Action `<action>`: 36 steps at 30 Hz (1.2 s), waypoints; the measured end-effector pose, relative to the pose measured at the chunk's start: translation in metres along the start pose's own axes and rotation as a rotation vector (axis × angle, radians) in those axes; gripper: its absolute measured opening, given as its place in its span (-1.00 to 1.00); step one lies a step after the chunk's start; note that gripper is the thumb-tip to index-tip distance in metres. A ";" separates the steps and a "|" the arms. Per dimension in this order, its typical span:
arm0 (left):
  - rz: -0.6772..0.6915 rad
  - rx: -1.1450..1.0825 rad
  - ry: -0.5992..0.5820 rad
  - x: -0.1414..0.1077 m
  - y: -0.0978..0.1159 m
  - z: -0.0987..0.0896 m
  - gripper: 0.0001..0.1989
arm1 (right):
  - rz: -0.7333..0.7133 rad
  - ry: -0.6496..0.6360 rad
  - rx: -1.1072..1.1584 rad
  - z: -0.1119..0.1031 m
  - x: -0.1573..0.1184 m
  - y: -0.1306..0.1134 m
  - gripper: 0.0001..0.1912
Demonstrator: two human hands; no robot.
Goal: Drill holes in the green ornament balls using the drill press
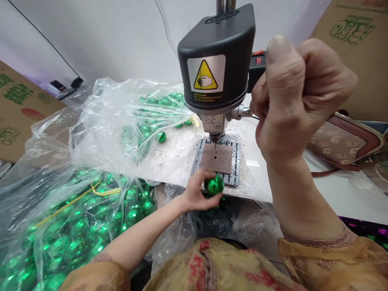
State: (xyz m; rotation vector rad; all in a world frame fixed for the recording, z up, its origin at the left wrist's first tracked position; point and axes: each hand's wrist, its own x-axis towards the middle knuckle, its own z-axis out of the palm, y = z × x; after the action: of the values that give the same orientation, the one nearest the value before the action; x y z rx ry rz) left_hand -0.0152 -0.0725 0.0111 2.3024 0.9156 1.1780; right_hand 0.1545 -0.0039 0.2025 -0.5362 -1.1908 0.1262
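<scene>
A shiny green ball is held between the thumb and fingers of my left hand, just in front of the drill press base plate. My right hand is closed around the lever at the right side of the black drill press head; most of the lever is hidden by the fingers. Below the head, a thin drill bit points down above a brown board with a small dark hole in it.
Clear plastic bags with several green balls lie at the lower left and behind on the white table. Dark shavings surround the base. Cardboard boxes flank the table, and a patterned bag sits at the right.
</scene>
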 end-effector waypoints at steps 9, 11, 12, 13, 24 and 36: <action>0.554 0.473 -0.305 -0.041 -0.016 -0.030 -0.71 | 0.057 0.036 0.035 0.000 -0.006 -0.002 -0.52; 0.285 0.546 -0.065 -0.018 -0.037 -0.049 -0.80 | 0.106 0.028 -0.015 -0.002 -0.007 -0.004 -0.49; 0.100 0.625 -0.006 -0.004 -0.050 -0.061 -0.79 | 0.124 0.023 -0.031 -0.002 -0.007 -0.006 -0.47; -0.095 0.721 0.011 0.011 -0.063 -0.073 -0.75 | 0.137 0.018 -0.040 -0.003 -0.007 -0.007 -0.47; -0.530 1.249 -0.504 0.073 -0.148 -0.146 -0.56 | 0.034 0.018 0.049 0.000 -0.006 -0.001 -0.54; -0.717 -0.573 0.044 0.066 -0.056 -0.056 -0.52 | -0.003 0.033 0.080 0.001 -0.007 0.000 -0.54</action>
State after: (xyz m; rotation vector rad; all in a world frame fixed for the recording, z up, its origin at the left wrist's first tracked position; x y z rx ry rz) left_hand -0.0533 0.0167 0.0465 1.3307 1.1055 0.9896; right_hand 0.1514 -0.0064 0.1970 -0.4642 -1.1499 0.1615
